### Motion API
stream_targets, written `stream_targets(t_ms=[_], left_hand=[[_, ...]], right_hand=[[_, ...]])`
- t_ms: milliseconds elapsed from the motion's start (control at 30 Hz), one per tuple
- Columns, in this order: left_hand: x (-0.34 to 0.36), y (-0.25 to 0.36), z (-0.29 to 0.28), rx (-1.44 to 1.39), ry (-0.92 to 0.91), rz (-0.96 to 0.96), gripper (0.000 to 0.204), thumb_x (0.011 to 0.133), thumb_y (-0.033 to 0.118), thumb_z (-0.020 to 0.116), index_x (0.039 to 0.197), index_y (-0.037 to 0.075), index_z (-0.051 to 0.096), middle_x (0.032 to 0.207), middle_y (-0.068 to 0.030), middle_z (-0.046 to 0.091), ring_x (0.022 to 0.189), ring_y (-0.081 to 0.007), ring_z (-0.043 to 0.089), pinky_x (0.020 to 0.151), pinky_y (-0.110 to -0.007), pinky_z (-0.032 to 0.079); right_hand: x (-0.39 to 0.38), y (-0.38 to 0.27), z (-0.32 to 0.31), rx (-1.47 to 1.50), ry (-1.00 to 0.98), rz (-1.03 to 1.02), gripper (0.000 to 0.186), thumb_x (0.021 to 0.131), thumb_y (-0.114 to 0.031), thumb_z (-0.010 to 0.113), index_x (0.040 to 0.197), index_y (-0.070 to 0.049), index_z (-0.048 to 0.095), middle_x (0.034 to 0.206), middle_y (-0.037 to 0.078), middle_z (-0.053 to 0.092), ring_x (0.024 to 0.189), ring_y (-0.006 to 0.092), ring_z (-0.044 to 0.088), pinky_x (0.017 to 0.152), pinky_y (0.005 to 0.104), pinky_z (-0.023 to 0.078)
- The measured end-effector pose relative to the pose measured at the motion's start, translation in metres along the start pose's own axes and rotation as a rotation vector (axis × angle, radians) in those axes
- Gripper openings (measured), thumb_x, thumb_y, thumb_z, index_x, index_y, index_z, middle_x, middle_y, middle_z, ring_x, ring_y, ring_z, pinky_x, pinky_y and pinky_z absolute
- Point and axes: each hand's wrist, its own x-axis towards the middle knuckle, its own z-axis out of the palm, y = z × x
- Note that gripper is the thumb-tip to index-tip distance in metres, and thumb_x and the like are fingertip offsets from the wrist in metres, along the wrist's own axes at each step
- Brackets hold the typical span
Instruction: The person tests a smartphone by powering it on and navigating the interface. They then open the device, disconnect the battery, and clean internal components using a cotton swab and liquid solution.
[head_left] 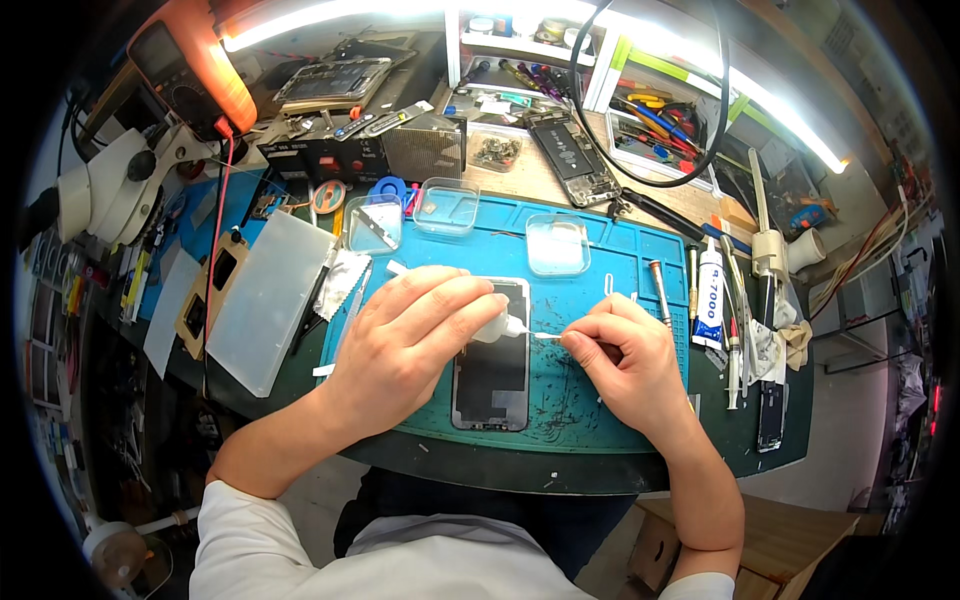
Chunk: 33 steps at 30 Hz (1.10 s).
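Observation:
My left hand (pixel 395 345) is closed around a small white squeeze bottle (pixel 493 328), tilted so that its narrow nozzle points right. Between thumb and fingers, my right hand (pixel 632 355) pinches a cotton swab (pixel 546 336). The swab's white tip is at or very close to the nozzle; I cannot tell whether they touch. Below the bottle, a dark phone screen panel (pixel 490 390) lies on the blue work mat (pixel 590 425), its upper left part covered by my left hand. Dark specks are scattered on the mat beside the panel.
Clear plastic boxes (pixel 558 245) stand along the mat's far side. On the right are a screwdriver (pixel 660 290), a glue tube (pixel 709 290) and tweezers. A translucent flat case (pixel 270 300) leans at left, near an orange multimeter (pixel 185 75). A black cable loop (pixel 725 90) hangs above the back.

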Motion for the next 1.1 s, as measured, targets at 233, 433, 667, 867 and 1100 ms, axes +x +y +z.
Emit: stream_targets(t_ms=[233,433,667,867,1100], left_hand=[[0.0005,0.0,0.0002,-0.011,-0.001,-0.007,0.047,0.077,-0.001,0.074,0.123,0.004,0.068,0.122,-0.01,0.068,0.115,-0.03,0.064,0.099,-0.044,0.049],[0.0013,-0.0007,0.0,0.009,0.006,0.003,0.044,0.079,0.001,0.07,0.122,0.005,0.068,0.123,-0.0084,0.067,0.117,-0.0274,0.063,0.098,-0.041,0.051],[0.0014,-0.0014,0.0008,0.029,0.009,0.017,0.042,0.081,0.002,0.068,0.122,0.005,0.068,0.122,-0.0077,0.066,0.117,-0.0262,0.062,0.098,-0.041,0.052],[0.0019,-0.0009,0.0,0.032,0.002,0.014,0.042,0.081,0.002,0.068,0.123,0.005,0.068,0.123,-0.0076,0.066,0.117,-0.026,0.062,0.098,-0.041,0.052],[0.0015,-0.0004,0.0001,0.036,0.004,0.015,0.042,0.081,0.002,0.068,0.123,0.005,0.068,0.123,-0.0075,0.066,0.118,-0.026,0.061,0.098,-0.041,0.052]], right_hand=[[0.0001,-0.0002,-0.0001,-0.012,0.003,-0.001,0.008,0.091,-0.007,0.075,0.09,0.001,0.074,0.08,0.006,0.061,0.063,0.0148,0.057,0.058,0.0286,0.046],[-0.0003,0.0015,-0.0001,-0.007,0.006,-0.002,0.009,0.092,-0.007,0.075,0.09,0.001,0.074,0.079,0.007,0.061,0.063,0.016,0.057,0.057,0.0296,0.045],[-0.0002,0.0009,-0.0003,-0.028,0.014,-0.022,0.01,0.092,-0.009,0.075,0.089,0.001,0.074,0.079,0.008,0.062,0.062,0.0176,0.058,0.056,0.031,0.046],[-0.0007,0.0012,-0.0003,-0.046,0.002,-0.01,0.012,0.093,-0.01,0.075,0.088,0.001,0.074,0.078,0.008,0.062,0.062,0.0189,0.059,0.056,0.0323,0.046],[-0.0009,0.0023,0.0009,-0.053,0.004,-0.007,0.014,0.093,-0.011,0.075,0.086,0.002,0.072,0.077,0.009,0.061,0.062,0.0219,0.059,0.057,0.0339,0.046]])
